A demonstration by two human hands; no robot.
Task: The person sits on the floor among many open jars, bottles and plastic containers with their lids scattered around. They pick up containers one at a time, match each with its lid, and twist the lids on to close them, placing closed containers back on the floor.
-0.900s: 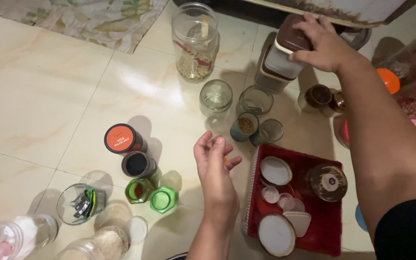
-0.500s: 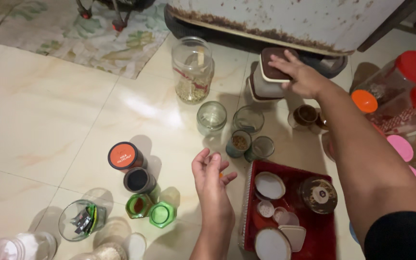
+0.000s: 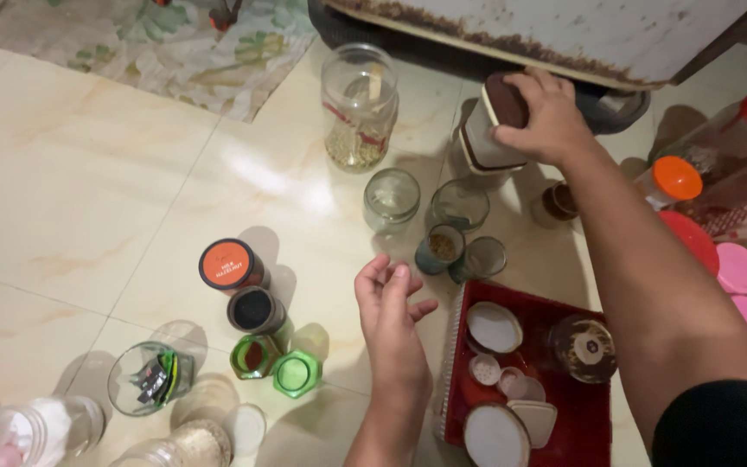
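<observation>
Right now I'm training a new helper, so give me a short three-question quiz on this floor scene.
1. True or false: the right hand grips a brown-lidded plastic container.
2. What does the left hand hold? A) a green jar B) nothing C) a lid
3. What colour is the square tray holding loose lids?

Key: 1 true; 2 B; 3 red.

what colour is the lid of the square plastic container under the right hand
Dark brown lid, on a translucent square plastic container, seen in the head view.
</observation>
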